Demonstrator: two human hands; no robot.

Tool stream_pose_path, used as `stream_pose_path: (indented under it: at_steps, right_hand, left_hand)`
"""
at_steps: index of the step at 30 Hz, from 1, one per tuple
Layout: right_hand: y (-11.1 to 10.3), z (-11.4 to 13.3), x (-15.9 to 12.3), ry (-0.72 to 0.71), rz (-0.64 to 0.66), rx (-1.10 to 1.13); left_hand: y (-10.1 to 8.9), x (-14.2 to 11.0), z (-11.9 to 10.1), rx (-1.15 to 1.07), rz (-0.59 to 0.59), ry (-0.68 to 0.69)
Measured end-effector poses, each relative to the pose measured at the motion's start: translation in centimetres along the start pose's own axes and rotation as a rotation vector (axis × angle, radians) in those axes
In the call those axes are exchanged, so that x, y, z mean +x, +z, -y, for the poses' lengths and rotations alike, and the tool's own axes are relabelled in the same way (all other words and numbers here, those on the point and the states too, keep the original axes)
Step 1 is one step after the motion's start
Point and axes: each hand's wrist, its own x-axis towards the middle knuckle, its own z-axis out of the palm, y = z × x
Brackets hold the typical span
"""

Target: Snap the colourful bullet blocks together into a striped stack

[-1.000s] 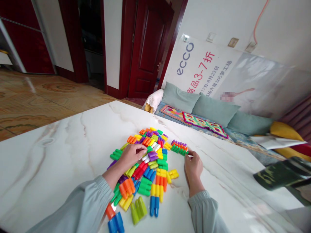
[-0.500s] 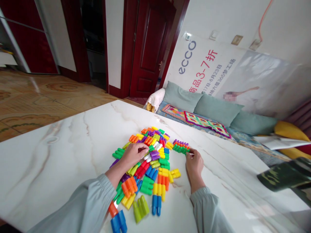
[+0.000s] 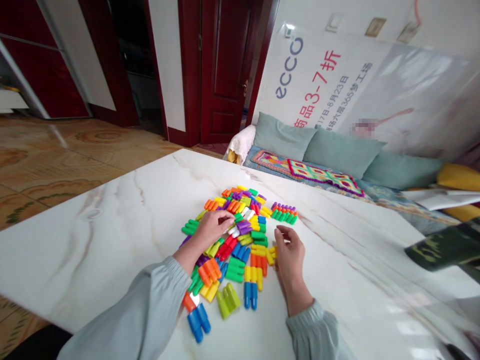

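My left hand (image 3: 213,229) is over the upper left of a heap of plastic building blocks. Its fingers are pinched together at a small green building block (image 3: 239,217), partly hidden by the fingertips. My right hand (image 3: 291,250) hovers at the heap's right side, thumb and forefinger apart, nothing between them. Just left of it, partly covered, lies a yellow block (image 3: 270,256). Beyond that hand, a joined row of purple, orange and green blocks (image 3: 284,214) lies on the table. White blocks (image 3: 248,214) and a purple block (image 3: 244,228) are near the left fingertips.
The white marbled table (image 3: 123,225) carries the heap. Blue joined blocks (image 3: 198,322) and a lime block (image 3: 228,301) lie at its near side. A dark camouflage-patterned object (image 3: 438,245) is at the right. Behind is a sofa with green cushions (image 3: 343,150).
My right hand has let go of the joined row and drawn back left toward the heap. My left hand stays at the same blocks. The camera view has shifted slightly.
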Motion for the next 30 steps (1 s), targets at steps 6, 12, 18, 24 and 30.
stream_pose_path:
  at_steps: [6, 12, 18, 24, 30]
  right_hand:
    - [-0.18, -0.52, 0.57, 0.004, 0.147, -0.052]
    - [-0.24, -0.40, 0.66, 0.025, 0.215, -0.216]
    - [-0.26, -0.17, 0.71, 0.040, 0.219, -0.251]
    - [-0.18, -0.13, 0.77, 0.037, 0.217, -0.269]
    - [-0.11, -0.23, 0.77, 0.046, 0.222, -0.270]
  left_hand:
    - [-0.04, -0.03, -0.04, 0.010, 0.003, 0.008]
    - [-0.10, -0.07, 0.06, -0.007, 0.009, -0.005]
    - [-0.17, -0.10, -0.14, -0.028, 0.013, -0.013]
    - [0.00, -0.11, 0.27, -0.029, 0.010, -0.005]
    - [-0.02, -0.07, 0.32, -0.025, 0.017, -0.005]
